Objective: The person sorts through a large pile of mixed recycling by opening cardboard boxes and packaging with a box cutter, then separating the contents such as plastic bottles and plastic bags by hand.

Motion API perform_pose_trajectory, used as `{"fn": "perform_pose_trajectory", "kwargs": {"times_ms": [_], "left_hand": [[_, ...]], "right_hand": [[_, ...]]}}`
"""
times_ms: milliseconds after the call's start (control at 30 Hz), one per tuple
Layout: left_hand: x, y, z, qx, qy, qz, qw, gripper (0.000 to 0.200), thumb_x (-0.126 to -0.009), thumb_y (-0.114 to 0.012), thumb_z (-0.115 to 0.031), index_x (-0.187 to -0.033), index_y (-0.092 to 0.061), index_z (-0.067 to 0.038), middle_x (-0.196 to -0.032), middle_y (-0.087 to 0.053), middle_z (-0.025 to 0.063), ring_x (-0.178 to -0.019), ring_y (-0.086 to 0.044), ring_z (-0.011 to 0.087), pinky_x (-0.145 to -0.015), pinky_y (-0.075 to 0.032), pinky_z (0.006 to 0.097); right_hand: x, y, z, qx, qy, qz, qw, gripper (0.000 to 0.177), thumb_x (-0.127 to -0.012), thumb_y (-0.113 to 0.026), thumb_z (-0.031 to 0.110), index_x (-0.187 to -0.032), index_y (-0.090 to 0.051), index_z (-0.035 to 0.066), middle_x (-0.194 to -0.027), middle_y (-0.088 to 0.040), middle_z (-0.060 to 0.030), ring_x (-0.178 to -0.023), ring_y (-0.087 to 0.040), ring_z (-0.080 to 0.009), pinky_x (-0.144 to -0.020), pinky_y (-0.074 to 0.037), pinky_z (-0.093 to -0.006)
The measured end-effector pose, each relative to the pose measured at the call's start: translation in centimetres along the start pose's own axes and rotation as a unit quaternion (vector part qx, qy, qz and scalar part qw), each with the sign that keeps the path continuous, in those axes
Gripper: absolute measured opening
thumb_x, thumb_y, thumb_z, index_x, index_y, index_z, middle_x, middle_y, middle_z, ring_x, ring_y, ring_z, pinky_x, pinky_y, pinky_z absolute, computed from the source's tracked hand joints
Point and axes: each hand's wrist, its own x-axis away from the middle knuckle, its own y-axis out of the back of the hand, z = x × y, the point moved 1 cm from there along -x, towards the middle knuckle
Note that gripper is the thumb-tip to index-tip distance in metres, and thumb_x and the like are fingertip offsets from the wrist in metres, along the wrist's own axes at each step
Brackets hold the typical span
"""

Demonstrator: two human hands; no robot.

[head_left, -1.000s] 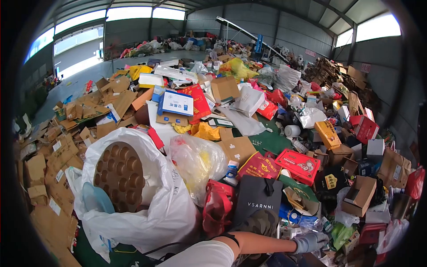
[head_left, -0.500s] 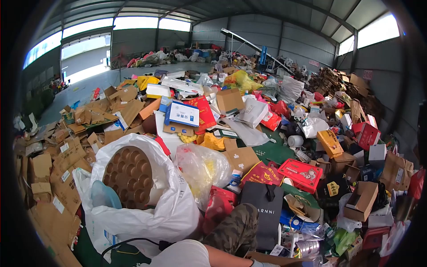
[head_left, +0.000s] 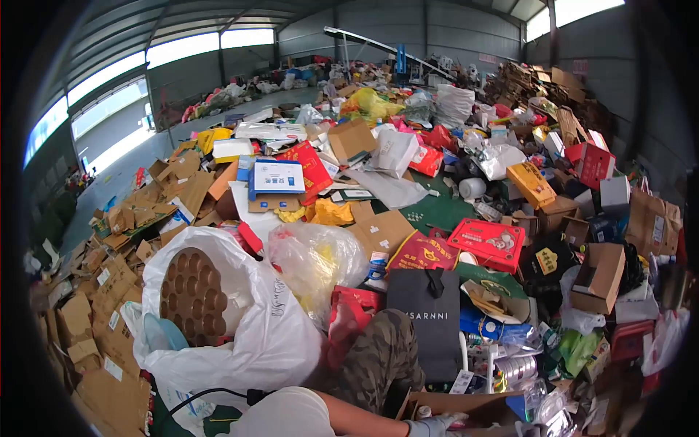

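My left hand, in a light grey glove, is at the bottom edge, over the near side of an open cardboard box. Its fingers are partly cut off by the frame, so their grip cannot be made out. A small white cap is close beside the glove. My right hand is out of view. Behind the box a dark grey paper bag stands upright, next to my camouflage-clad knee. Clear plastic bottles lie right of the box.
A large white sack holding a brown moulded tray stands at left. Beyond it lie a clear plastic bag, a red gift box and heaped packaging. Flattened cardboard covers the far left. A conveyor rises at the back.
The view has shifted, with the heap's far part now further left and higher in the frame. My gloved left hand and the open box show more fully at the bottom.
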Motion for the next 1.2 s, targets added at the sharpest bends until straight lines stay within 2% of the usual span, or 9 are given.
{"fn": "perform_pose_trajectory", "kwargs": {"times_ms": [167, 267, 633, 700, 967, 1033, 1067, 1100, 1200], "left_hand": [[2.7, -0.1, -7.7, 0.000, 0.037, 0.082, 0.996, 0.073, -0.080, -0.060, -0.047, -0.137, -0.032, -0.009, -0.133, -0.036, 0.0214, -0.124, -0.035, 0.0386, -0.105, -0.026, 0.0446], [4.5, -0.6, -9.7, -0.109, -0.037, 0.135, 0.984, 0.080, -0.064, -0.074, -0.031, -0.134, -0.038, -0.013, -0.134, -0.034, 0.0178, -0.128, -0.027, 0.0408, -0.105, -0.025, 0.0501], [5.5, -4.0, -8.7, -0.198, -0.149, 0.250, 0.936, 0.088, -0.071, -0.061, -0.055, -0.137, -0.031, -0.006, -0.143, -0.023, 0.0210, -0.135, -0.017, 0.0388, -0.107, -0.008, 0.0576], [4.9, -4.4, -7.6, -0.177, -0.172, 0.255, 0.935, 0.084, -0.076, -0.056, -0.058, -0.138, -0.031, -0.007, -0.143, -0.023, 0.0209, -0.134, -0.019, 0.0403, -0.107, -0.009, 0.0560], [2.8, -4.1, -5.6, -0.151, 0.019, 0.170, 0.974, 0.111, -0.065, -0.066, -0.063, -0.140, -0.016, 0.000, -0.140, -0.021, 0.0298, -0.129, -0.023, 0.0463, -0.106, -0.022, 0.0474], [3.1, -3.9, -5.0, -0.102, 0.059, 0.187, 0.975, 0.112, -0.065, -0.059, -0.071, -0.143, -0.012, -0.006, -0.143, -0.018, 0.0269, -0.133, -0.018, 0.0411, -0.109, -0.014, 0.0480], [3.1, -4.4, -4.1, -0.143, 0.073, 0.202, 0.966, 0.110, -0.067, -0.067, -0.062, -0.143, -0.011, -0.006, -0.142, -0.018, 0.0275, -0.135, -0.016, 0.0414, -0.108, -0.021, 0.0460], [3.4, -5.1, -2.5, -0.172, 0.021, 0.139, 0.975, 0.096, -0.070, -0.069, -0.056, -0.139, -0.026, -0.004, -0.136, -0.035, 0.0219, -0.126, -0.036, 0.0334, -0.101, -0.033, 0.0408], [2.3, 0.4, -9.8, -0.141, 0.123, 0.212, 0.959, 0.117, -0.059, -0.074, -0.057, -0.142, -0.012, -0.002, -0.138, -0.031, 0.0246, -0.118, -0.043, 0.0385, -0.099, -0.035, 0.0427]], "right_hand": [[1.7, -2.9, -4.4, -0.230, -0.140, -0.039, 0.962, 0.029, -0.061, -0.068, -0.004, -0.079, -0.048, 0.005, -0.089, -0.054, -0.0071, -0.078, -0.053, -0.0198, -0.071, -0.043, -0.0286], [4.0, -3.5, -4.6, -0.445, -0.301, -0.102, 0.837, 0.021, -0.074, -0.067, -0.001, -0.085, -0.050, 0.005, -0.099, -0.055, -0.0044, -0.090, -0.050, -0.0106, -0.085, -0.041, -0.0254], [10.5, -6.3, -9.6, -0.485, -0.382, -0.167, 0.769, 0.020, -0.080, -0.059, -0.004, -0.094, -0.050, 0.005, -0.089, -0.056, 0.0000, -0.082, -0.052, -0.0061, -0.076, -0.045, -0.0217], [10.0, -6.2, -9.9, -0.535, -0.438, -0.157, 0.705, 0.020, -0.080, -0.058, -0.005, -0.095, -0.049, 0.005, -0.090, -0.056, -0.0003, -0.083, -0.053, -0.0066, -0.076, -0.046, -0.0218], [9.6, -6.4, -9.4, -0.456, -0.397, -0.127, 0.786, 0.028, -0.084, -0.055, -0.003, -0.109, -0.048, 0.008, -0.101, -0.057, -0.0059, -0.091, -0.058, -0.0150, -0.078, -0.052, -0.0301], [7.4, -6.7, -7.5, -0.558, -0.423, -0.190, 0.688, 0.029, -0.082, -0.054, -0.007, -0.106, -0.049, 0.007, -0.100, -0.054, -0.0042, -0.092, -0.054, -0.0155, -0.080, -0.050, -0.0301], [7.1, -6.8, -7.1, -0.564, -0.438, -0.174, 0.678, 0.028, -0.082, -0.054, -0.006, -0.106, -0.050, 0.007, -0.100, -0.054, -0.0041, -0.091, -0.054, -0.0153, -0.079, -0.049, -0.0298], [6.0, -7.1, -6.1, -0.561, -0.452, -0.145, 0.678, 0.028, -0.082, -0.054, -0.005, -0.106, -0.050, 0.007, -0.099, -0.054, -0.0041, -0.090, -0.054, -0.0151, -0.077, -0.049, -0.0295], [4.1, -6.9, -3.0, -0.527, -0.507, -0.057, 0.679, 0.028, -0.082, -0.055, -0.003, -0.107, -0.051, 0.008, -0.098, -0.055, -0.0039, -0.086, -0.053, -0.0145, -0.073, -0.047, -0.0286]]}}
